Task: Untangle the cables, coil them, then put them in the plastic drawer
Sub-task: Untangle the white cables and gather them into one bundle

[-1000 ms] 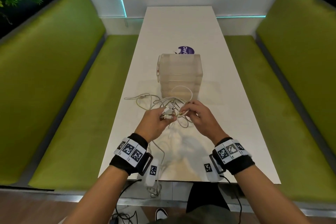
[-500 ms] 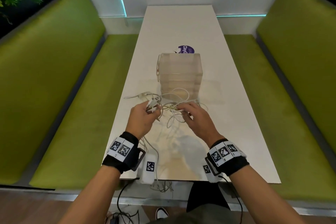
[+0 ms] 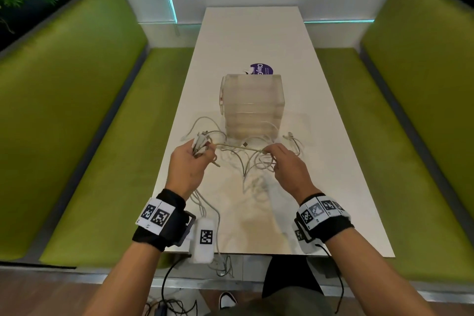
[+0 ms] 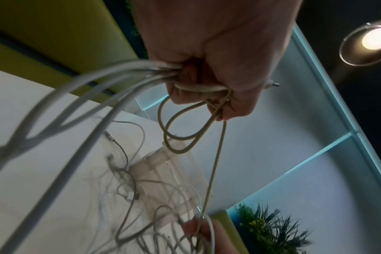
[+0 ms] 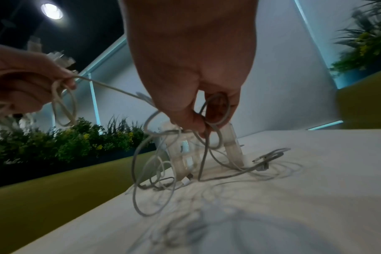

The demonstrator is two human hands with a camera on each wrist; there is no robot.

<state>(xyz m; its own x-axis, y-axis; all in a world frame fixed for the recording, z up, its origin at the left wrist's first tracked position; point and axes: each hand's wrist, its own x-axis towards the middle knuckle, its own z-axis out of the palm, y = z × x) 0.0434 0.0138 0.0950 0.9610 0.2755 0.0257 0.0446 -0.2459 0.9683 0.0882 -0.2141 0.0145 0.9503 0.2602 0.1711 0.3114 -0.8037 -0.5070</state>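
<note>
- We held our left hand raised above the long white table, palm turned inward, fingers curled round a bunch of white and beige cables, with several connector ends sticking up out of the top of the fist.
- From the left wrist view, we saw grey-white strands leaving the fist toward the near table edge and two small beige loops hanging under the fingers.
- One thin beige cable ran nearly taut from our left hand across to our right hand.
- Our right hand sat a little lower and to the right, knuckles up, wrist bent downward, thumb and fingers pinching that beige cable together with a loop of grey-white cable.
- Below and between both hands, the rest of the tangled white cables hung down and lay in loose loops on the table, just in front of the drawer unit, with a few ends spread out to its left and right.
- The clear plastic drawer unit stood upright in the middle of the table, its drawers closed as far as we could tell, well apart from both hands.
- A round purple sticker showed on the table just behind the unit.
- Green padded benches flanked the table on both sides.
</note>
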